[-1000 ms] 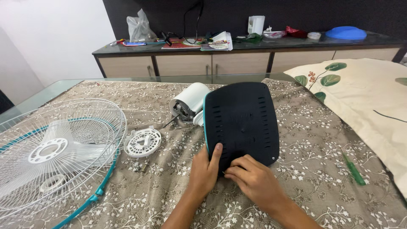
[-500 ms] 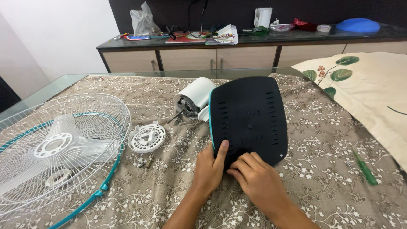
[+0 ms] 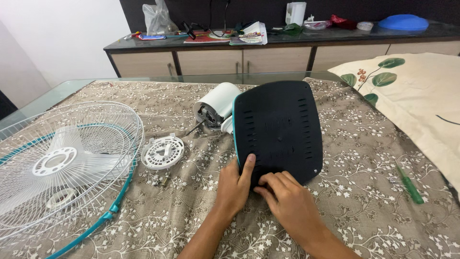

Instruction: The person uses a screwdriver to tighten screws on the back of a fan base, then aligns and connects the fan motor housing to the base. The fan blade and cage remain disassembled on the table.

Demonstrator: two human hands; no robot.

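Left hand (image 3: 234, 186) grips the dark fan base (image 3: 275, 129) at its near edge — thumb on top, fingers hidden underneath. Right hand (image 3: 289, 201) presses curled fingertips on it — anything pinched can't be made out.

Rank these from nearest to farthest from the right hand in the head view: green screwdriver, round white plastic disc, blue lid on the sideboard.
From the right hand:
1. Green screwdriver, to its right on the cloth.
2. Round white plastic disc, to its left, beside the fan grille.
3. Blue lid, far back right on the sideboard.
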